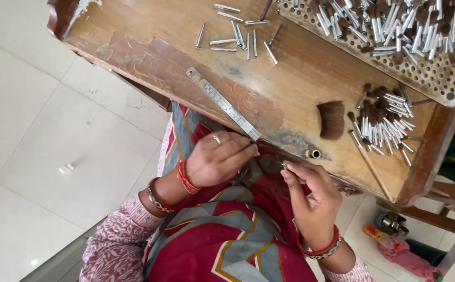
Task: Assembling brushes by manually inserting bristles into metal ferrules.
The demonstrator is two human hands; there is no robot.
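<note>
The left hand (218, 159) rests curled at the table (300, 73) edge beside the ruler (223, 103), while the right hand (311, 196) pinches a small tube (285, 166), brushes (381, 122) beyond.

No labels, signs or screens show in this view. The only thing that may be a package is a small pouch (374, 233) with orange, yellow and green colouring, lying on the floor (55, 130) at the lower right, below the worktop (300, 78) edge and beside a pink bundle; its kind is too blurred to tell.
</note>
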